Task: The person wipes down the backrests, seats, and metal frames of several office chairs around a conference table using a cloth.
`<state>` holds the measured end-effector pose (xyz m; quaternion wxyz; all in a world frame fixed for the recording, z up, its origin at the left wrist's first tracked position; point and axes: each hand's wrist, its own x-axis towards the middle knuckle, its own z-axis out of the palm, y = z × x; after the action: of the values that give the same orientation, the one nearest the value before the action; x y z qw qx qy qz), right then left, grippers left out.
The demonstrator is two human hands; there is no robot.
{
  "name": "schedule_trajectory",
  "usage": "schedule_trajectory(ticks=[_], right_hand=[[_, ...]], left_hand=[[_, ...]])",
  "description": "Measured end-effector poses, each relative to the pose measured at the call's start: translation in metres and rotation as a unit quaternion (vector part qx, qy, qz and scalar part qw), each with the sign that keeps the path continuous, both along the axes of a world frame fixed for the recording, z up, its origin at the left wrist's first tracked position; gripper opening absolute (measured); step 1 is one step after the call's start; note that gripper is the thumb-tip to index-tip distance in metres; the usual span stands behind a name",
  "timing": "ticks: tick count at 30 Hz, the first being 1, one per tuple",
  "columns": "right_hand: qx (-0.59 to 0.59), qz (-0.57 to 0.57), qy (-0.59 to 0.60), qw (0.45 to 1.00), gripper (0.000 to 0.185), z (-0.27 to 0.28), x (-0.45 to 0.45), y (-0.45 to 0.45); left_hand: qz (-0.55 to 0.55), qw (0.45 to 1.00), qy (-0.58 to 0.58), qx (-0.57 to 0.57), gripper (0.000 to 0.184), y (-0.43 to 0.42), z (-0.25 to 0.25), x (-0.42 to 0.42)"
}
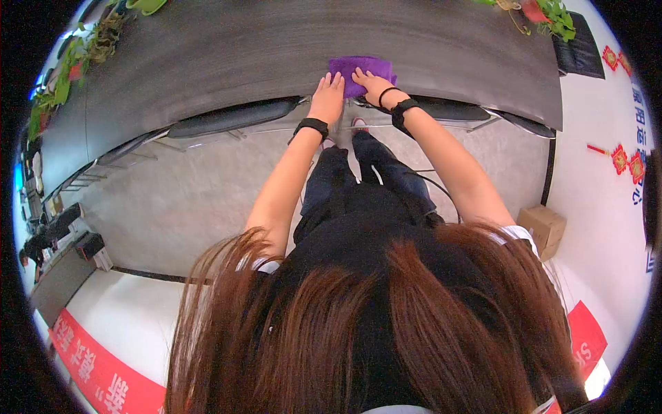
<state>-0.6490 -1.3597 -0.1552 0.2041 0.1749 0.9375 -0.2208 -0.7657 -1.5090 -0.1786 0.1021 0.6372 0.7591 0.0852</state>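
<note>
A folded purple cloth (358, 65) lies on the dark grey table (262, 48) close to its near edge. My right hand (373, 87) rests flat on the cloth, palm down, with its fingers spread. At the cloth's left side, my left hand (327, 101) reaches over the table edge with its fingers stretched out. Its fingertips are next to the cloth's left border; whether they touch it I cannot tell. Both wrists wear black bands.
Black chairs (238, 118) are tucked under the near edge. Potted plants (69, 79) stand at the table's far left, more greenery (555, 19) at the far right. A cardboard box (543, 229) sits on the floor by the right wall. A person (38, 245) is at the far left.
</note>
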Motion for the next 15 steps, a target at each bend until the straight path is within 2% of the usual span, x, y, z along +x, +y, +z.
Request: schedule_trajectory(ticks=[5,15], right_hand=[[0.0,-0.024,-0.011,1.0,0.068,0.002,-0.002,-0.006],[-0.004,-0.041,-0.01,0.999,0.065,0.0,-0.003,-0.006]], left_hand=[[-0.043,0.998,-0.002,-0.046,0.058,0.007,-0.003,-0.01],[-0.066,0.997,-0.001,-0.034,0.06,0.013,-0.007,-0.014]])
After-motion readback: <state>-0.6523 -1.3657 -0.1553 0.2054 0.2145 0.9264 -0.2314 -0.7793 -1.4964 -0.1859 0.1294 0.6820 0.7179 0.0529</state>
